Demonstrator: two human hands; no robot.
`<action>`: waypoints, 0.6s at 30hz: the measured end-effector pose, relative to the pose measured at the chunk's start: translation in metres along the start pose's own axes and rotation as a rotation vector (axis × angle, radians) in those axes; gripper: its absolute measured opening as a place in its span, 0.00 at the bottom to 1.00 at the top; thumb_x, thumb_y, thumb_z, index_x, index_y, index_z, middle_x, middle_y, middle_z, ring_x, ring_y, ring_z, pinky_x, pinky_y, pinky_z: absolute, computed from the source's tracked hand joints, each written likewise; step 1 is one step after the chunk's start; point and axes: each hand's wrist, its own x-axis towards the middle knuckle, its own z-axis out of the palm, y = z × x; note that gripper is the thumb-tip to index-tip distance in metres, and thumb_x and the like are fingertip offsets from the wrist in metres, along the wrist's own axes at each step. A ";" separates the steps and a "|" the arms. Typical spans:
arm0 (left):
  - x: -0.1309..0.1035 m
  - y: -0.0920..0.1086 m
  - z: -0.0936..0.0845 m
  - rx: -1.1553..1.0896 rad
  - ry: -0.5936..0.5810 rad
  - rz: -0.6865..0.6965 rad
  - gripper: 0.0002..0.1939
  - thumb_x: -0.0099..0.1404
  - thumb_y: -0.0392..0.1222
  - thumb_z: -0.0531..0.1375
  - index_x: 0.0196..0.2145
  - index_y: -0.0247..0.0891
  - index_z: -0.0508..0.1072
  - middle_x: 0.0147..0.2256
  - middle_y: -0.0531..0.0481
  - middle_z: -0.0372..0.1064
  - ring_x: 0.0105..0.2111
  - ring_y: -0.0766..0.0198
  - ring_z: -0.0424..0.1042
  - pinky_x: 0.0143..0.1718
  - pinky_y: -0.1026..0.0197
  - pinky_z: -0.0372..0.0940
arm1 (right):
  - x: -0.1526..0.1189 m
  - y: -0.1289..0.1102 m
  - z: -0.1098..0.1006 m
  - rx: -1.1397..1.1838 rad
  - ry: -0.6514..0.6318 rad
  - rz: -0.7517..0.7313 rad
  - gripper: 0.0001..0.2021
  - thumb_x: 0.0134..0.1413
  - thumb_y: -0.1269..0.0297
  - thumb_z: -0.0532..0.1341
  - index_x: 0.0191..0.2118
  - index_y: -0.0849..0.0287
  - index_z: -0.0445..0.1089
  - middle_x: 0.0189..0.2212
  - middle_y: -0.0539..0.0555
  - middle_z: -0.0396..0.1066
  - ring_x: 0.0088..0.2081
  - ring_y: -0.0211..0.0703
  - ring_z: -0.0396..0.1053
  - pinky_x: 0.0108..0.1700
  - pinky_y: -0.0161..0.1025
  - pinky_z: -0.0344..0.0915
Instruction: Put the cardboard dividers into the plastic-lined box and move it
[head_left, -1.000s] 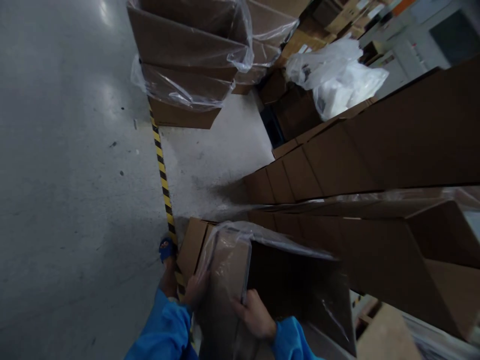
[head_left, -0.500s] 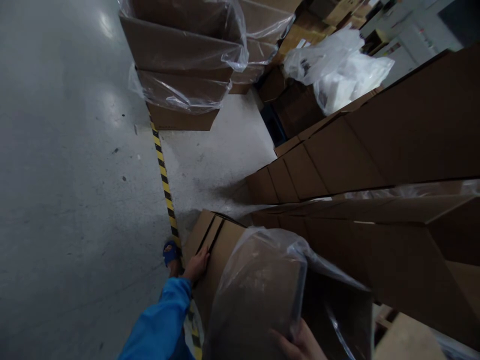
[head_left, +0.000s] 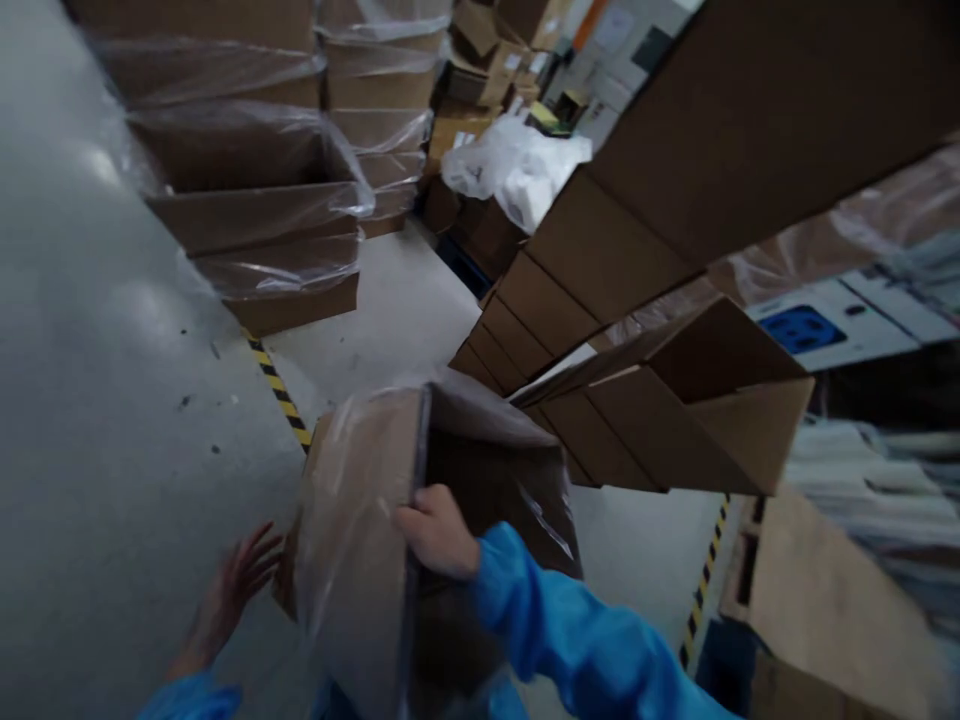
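Your right hand (head_left: 435,530) has its grip closed over the upper edge of the open brown cardboard box lined with a clear plastic bag (head_left: 390,520), with the fingers curled inside the rim. Your left hand (head_left: 236,585) is beside the box's left wall with the fingers spread wide; it holds nothing, and I cannot tell whether it touches the cardboard. The box is tilted, its opening turned toward the right, and it stands near the yellow-and-black striped floor tape (head_left: 281,395).

As a judgement: the liner bag is already inside the box and folded over its rim, and the box looks empty, so the lining seems done and only the placing of the box is left.

Behind the box, further along the tape, is a stack of similar bag-lined brown cartons (head_left: 255,190). To the right of the box leans a row of folded flat brown cartons (head_left: 600,290), and beyond it lies a white crumpled plastic bag (head_left: 517,170).

No brand or writing can be read; the picture is too blurred.
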 end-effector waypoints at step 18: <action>-0.161 0.096 0.267 1.281 0.337 0.432 0.32 0.66 0.47 0.40 0.63 0.31 0.58 0.60 0.34 0.64 0.59 0.47 0.68 0.60 0.49 0.64 | -0.052 0.309 -0.241 -0.137 0.749 0.495 0.26 0.57 0.63 0.60 0.57 0.76 0.62 0.58 0.78 0.60 0.60 0.59 0.61 0.60 0.47 0.59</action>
